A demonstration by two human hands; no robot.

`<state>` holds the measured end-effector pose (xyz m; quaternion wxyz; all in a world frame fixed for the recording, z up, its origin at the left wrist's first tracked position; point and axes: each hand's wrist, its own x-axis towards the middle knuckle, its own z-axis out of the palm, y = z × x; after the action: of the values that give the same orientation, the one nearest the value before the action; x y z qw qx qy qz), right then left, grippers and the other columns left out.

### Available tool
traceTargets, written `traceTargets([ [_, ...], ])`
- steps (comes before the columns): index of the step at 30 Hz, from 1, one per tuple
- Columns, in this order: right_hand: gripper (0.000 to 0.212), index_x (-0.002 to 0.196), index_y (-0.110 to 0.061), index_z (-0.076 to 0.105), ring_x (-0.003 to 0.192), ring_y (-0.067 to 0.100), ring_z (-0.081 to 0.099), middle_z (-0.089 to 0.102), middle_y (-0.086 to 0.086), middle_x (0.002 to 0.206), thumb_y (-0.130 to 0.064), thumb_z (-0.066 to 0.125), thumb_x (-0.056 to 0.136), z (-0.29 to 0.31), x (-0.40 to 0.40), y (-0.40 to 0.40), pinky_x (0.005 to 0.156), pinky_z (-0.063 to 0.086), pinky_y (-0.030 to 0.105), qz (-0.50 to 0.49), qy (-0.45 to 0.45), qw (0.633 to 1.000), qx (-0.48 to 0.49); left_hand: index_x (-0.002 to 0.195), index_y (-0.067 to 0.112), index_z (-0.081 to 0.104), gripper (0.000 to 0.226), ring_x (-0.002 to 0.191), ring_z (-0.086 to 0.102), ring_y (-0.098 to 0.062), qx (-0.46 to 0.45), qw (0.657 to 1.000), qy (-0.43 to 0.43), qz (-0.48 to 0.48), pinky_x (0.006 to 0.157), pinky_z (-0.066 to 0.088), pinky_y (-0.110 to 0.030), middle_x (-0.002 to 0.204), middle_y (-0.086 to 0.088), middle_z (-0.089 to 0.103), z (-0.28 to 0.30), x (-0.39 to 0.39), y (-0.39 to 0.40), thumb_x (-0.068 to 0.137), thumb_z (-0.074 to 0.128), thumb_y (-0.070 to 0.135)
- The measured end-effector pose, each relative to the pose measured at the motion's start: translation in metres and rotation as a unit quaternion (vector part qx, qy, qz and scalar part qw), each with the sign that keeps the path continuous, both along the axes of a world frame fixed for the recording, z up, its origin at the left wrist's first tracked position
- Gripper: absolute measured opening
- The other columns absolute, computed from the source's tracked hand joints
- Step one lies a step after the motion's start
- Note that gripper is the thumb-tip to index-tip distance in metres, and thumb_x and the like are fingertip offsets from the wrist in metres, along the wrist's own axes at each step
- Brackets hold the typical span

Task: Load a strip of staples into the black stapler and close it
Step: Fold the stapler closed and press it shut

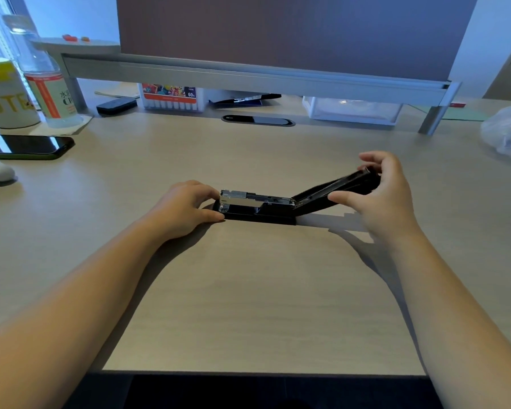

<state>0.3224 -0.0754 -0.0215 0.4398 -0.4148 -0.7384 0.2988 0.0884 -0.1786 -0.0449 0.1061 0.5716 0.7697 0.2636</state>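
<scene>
The black stapler (pixel 257 206) lies flat on the counter (pixel 248 290), its long axis running side to side between the two hands. The left hand (pixel 186 206) has a closed grip on the front end, fingertips and thumb pinching the base and the bright metal magazine (pixel 255 196). The right hand (pixel 379 190) grips the far tip of the swung-open lid (pixel 337 187), which slopes up and away from the hinge toward that grip. The channel looks open along its top, between the grips; whether staples already sit in it I cannot tell. No loose strip shows nearby. Closing would likely fall to the right hand, folding the lid toward the left grip
</scene>
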Motion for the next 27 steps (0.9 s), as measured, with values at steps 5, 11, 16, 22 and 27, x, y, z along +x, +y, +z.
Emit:
traceTargets([
  [5, 0.032, 0.092, -0.021, 0.049, 0.093, 0.021, 0.057, 0.056, -0.004, 0.088, -0.001, 0.066, 0.073, -0.003, -0.018, -0.001, 0.090, 0.051, 0.039, 0.084, 0.167, 0.977, -0.104, 0.112, 0.013, 0.056, 0.037, 0.112, 0.044, -0.025, 0.005, 1.000, 0.006, -0.012, 0.088, 0.030, -0.029, 0.121, -0.011, 0.055, 0.000, 0.005, 0.002, 0.077, 0.061, 0.022],
  [11, 0.032, 0.117, -0.024, 0.042, 0.098, 0.022, 0.053, 0.053, -0.004, 0.093, -0.009, 0.047, 0.088, -0.008, -0.042, -0.008, 0.079, 0.052, 0.026, 0.139, 0.127, 0.980, -0.062, 0.111, 0.015, 0.057, 0.037, 0.113, 0.043, -0.024, 0.001, 1.000, 0.001, -0.018, 0.093, 0.035, -0.035, 0.120, -0.009, 0.056, -0.001, 0.012, 0.005, 0.076, 0.062, 0.026],
  [16, 0.045, 0.131, -0.022, 0.034, 0.097, 0.015, 0.039, 0.050, 0.015, 0.120, -0.010, 0.044, 0.089, -0.012, -0.054, -0.006, 0.073, 0.033, 0.005, 0.152, -0.085, 0.977, 0.123, 0.113, 0.017, 0.055, 0.039, 0.114, 0.043, -0.025, -0.015, 0.999, 0.017, -0.032, 0.098, 0.037, -0.042, 0.121, -0.008, 0.055, -0.003, 0.019, 0.011, 0.077, 0.060, 0.030],
  [22, 0.045, 0.133, -0.019, 0.031, 0.103, 0.030, 0.044, 0.054, 0.018, 0.117, -0.018, 0.043, 0.090, -0.018, -0.058, -0.007, 0.082, 0.034, 0.035, 0.177, -0.275, 0.923, 0.200, 0.112, 0.016, 0.055, 0.038, 0.113, 0.044, -0.026, -0.009, 0.999, 0.019, -0.037, 0.098, 0.038, -0.045, 0.119, -0.009, 0.055, -0.006, 0.017, 0.016, 0.077, 0.059, 0.030],
  [27, 0.053, 0.131, -0.018, 0.034, 0.109, 0.022, 0.045, 0.051, 0.009, 0.123, -0.026, 0.055, 0.084, -0.017, -0.054, -0.008, 0.089, 0.034, 0.030, 0.170, -0.223, 0.953, 0.114, 0.113, 0.016, 0.053, 0.042, 0.107, 0.052, -0.020, 0.002, 0.993, -0.105, -0.051, 0.096, 0.042, -0.042, 0.115, -0.005, 0.059, -0.008, 0.015, 0.014, 0.077, 0.058, 0.037],
])
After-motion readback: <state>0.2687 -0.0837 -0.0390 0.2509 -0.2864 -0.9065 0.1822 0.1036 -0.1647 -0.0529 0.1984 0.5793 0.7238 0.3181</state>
